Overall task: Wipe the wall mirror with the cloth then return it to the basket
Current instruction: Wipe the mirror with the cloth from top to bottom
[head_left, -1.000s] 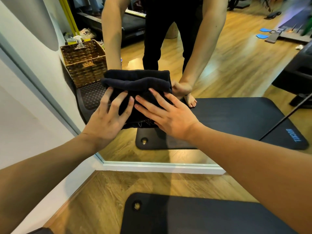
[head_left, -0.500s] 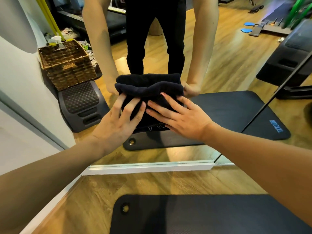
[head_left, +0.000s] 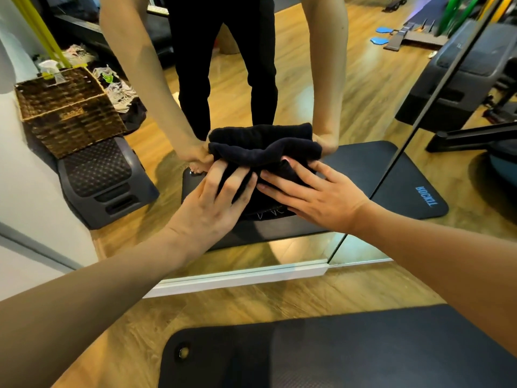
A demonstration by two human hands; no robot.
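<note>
Wicker basket (head_left: pixel 67 107) seen as reflection at far left, well apart from hands. Left hand (head_left: pixel 212 208) flat, fingers straight and spread, pressing black cloth (head_left: pixel 263 155) against wall mirror (head_left: pixel 321 79). Right hand (head_left: pixel 316 197) just beside it, likewise flat on cloth. Cloth bunched above fingertips, low on glass. Exercise mat (head_left: pixel 335 357) on floor below.

Cloth (head_left: pixel 263 155) on mirror (head_left: pixel 349 107) — basket (head_left: pixel 70 110) left, mat (head_left: pixel 335 354) below.

Soft matt black cloth (head_left: pixel 263 155) against glossy mirror glass (head_left: pixel 363 93); rough woven wicker basket (head_left: pixel 67 113), glossy wood floor (head_left: pixel 237 306).
</note>
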